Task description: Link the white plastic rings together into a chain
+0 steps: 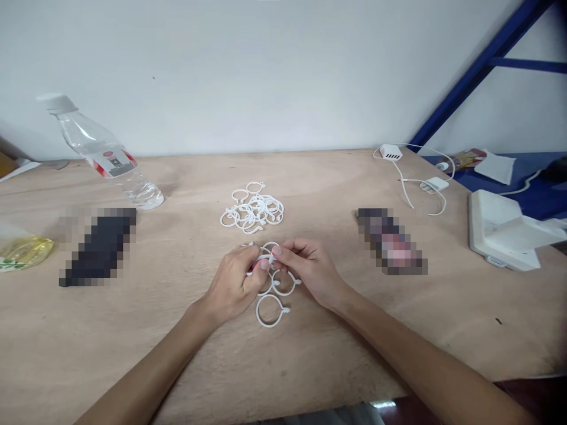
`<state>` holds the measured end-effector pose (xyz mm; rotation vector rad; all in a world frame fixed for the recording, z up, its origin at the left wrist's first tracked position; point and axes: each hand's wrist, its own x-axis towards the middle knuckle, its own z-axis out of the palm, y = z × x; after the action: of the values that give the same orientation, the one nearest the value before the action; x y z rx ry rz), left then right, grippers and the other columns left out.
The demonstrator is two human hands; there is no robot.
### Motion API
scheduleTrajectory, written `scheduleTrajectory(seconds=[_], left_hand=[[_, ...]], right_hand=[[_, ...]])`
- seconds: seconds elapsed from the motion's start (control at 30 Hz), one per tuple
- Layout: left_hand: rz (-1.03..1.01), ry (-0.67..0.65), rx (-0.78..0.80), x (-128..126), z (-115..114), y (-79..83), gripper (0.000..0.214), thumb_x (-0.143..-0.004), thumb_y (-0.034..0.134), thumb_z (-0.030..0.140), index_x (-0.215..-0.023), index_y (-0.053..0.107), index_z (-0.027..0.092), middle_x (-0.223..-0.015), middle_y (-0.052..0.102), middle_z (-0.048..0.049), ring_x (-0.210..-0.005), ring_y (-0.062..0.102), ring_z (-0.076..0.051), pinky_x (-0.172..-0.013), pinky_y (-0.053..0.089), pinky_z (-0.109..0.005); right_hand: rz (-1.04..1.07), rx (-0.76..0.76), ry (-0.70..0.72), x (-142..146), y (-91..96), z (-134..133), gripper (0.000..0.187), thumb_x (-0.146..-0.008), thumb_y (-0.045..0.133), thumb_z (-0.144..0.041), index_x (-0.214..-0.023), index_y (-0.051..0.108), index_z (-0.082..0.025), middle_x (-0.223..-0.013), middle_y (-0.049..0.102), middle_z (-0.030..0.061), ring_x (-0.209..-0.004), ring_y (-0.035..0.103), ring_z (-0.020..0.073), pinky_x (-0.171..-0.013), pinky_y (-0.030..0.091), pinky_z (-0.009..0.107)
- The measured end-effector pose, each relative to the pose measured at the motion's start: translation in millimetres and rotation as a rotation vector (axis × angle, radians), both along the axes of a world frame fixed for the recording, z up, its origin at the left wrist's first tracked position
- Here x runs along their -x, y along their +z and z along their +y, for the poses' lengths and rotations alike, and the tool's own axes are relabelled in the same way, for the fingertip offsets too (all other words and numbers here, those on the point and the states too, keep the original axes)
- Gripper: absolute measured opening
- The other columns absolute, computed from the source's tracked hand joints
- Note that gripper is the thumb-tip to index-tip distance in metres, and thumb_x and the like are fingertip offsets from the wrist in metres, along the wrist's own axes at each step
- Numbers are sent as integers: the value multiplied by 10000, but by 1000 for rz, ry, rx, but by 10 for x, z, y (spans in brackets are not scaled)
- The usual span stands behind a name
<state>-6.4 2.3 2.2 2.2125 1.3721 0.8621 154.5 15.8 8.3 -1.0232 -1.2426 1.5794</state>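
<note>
My left hand point(234, 282) is closed, its thumb and fingers gripping a white plastic curtain ring point(264, 258). The fingertips of my right hand point(312, 268) pinch the same ring near its small end piece; my fingers partly cover it. Several loose curtain rings lie on the table under and just in front of my hands; the nearest ring point(257, 311) lies flat with its small tab to the right. Beyond my hands is a heaped pile of white curtain rings point(261, 208).
On the wooden table point(190, 366), a water bottle point(110, 162) and a blurred dark phone point(100, 245) are at left, beside a yellow-printed plastic packet point(26, 252). At right are another blurred phone point(392, 242), a white charger hub point(390, 152) with cables and a white stand point(496, 227).
</note>
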Motion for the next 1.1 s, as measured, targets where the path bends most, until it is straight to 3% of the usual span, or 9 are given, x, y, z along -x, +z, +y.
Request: scheduleTrajectory(seconds=[0.13, 0.23, 0.33, 0.4, 0.5, 0.77, 0.9, 1.1], left_hand=[[2, -20, -17, 33, 12, -10, 591, -934, 151, 565, -645, 504, 189, -622, 532, -19, -612, 492, -159, -617, 410, -307], [-2, -31, -9, 118, 63, 9, 541, -947, 189, 525, -889, 607, 186, -840, 622, -62, -811, 551, -200, -762, 436, -354], [0, 91, -34, 211, 142, 12, 454, -964, 235, 447, -1114, 583, 197, -1052, 614, -82, -1011, 527, -223, -913, 408, -400], [68, 172, -51, 249, 190, -18, 379, -953, 331, 398, -1164, 572, 196, -1085, 592, -87, -1048, 501, -233, -956, 387, -426], [175, 160, -59, 261, 237, -102, 324, -919, 442, 341, -1165, 590, 192, -1011, 581, -85, -1011, 490, -240, -942, 401, -440], [181, 87, -62, 249, 254, -186, 272, -914, 454, 290, -1099, 634, 205, -943, 570, -69, -976, 481, -237, -895, 434, -423], [190, 75, -44, 244, 247, -169, 280, -918, 445, 296, -1099, 649, 233, -925, 563, -67, -946, 473, -234, -897, 425, -432], [155, 75, -38, 244, 251, -190, 312, -928, 430, 333, -1152, 622, 232, -1036, 566, -78, -1015, 462, -240, -948, 404, -440]], right_hand=[[-139, -105, -12, -19, 28, -10, 319, -760, 652, -439, -606, 594, -166, -570, 565, -15, -529, 479, 96, -508, 378, 231], [-333, -305, -37, -58, 27, -16, 261, -830, 587, -379, -677, 624, -170, -619, 584, -6, -589, 510, 114, -559, 392, 245], [-527, -534, 34, -88, 1, -23, 200, -875, 530, -285, -751, 649, -182, -696, 620, 11, -653, 534, 129, -629, 413, 263], [-586, -659, 104, -89, -26, -29, 169, -874, 518, -226, -786, 656, -186, -755, 642, 28, -705, 551, 143, -681, 431, 279], [-637, -790, 114, -75, -62, -33, 175, -875, 503, -204, -813, 663, -176, -801, 653, 59, -786, 569, 170, -759, 445, 314], [-800, -714, -151, -90, -115, 162, 175, -867, 534, -225, -962, 664, -156, -929, 672, 87, -901, 595, 202, -861, 446, 348], [-907, -643, -92, -27, -164, 366, 219, -825, 591, -229, -1021, 661, -162, -1011, 652, 98, -987, 579, 219, -901, 435, 356], [-949, -611, -55, 84, -222, 494, 155, -807, 623, -270, -904, 691, -169, -955, 636, 94, -952, 581, 220, -866, 447, 351]])
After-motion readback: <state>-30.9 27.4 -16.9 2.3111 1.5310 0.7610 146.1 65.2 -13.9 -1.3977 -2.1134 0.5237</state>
